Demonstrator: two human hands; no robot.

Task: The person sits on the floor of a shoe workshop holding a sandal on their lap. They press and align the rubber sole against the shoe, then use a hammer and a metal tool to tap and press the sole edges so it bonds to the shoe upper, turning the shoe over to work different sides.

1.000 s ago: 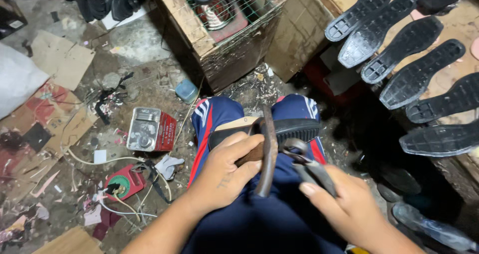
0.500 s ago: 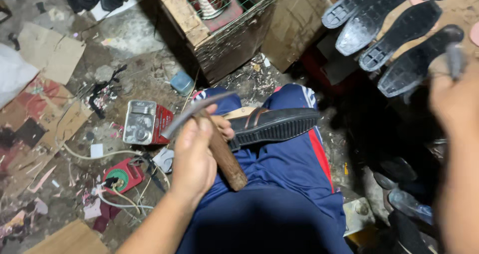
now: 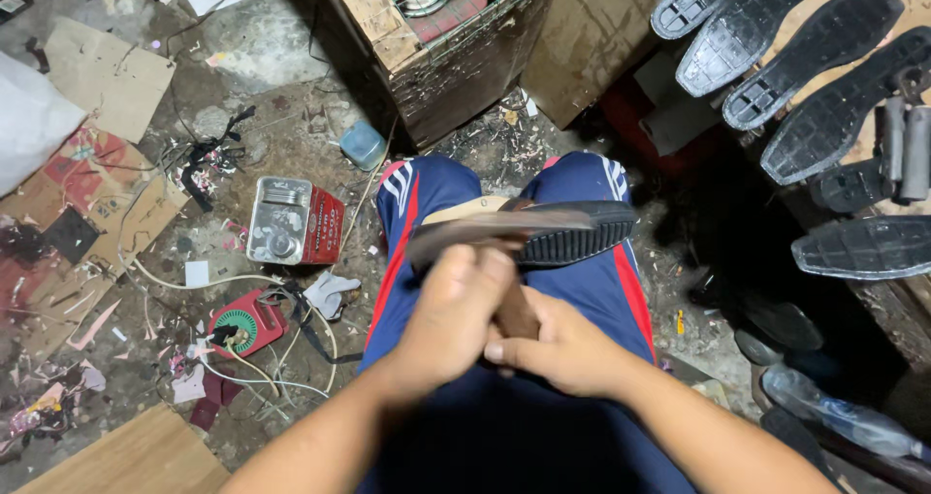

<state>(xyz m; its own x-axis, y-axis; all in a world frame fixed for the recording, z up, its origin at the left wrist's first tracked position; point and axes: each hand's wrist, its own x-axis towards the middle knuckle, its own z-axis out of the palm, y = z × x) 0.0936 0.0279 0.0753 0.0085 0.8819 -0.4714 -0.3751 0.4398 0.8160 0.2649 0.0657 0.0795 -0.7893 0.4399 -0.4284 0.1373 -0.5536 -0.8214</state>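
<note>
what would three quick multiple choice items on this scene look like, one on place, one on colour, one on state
1. Where does the black shoe sole lie?
A on the person's knees
B on the floor
C on the wooden crate

2. What colour are the trousers?
A green
B grey
C navy with red stripes

3. How are the left hand and right hand?
A apart
B together around a brown handle
C empty

Answers: 1 A, it spans both knees; 2 C, red side stripes show; 3 B, both close on it.
</note>
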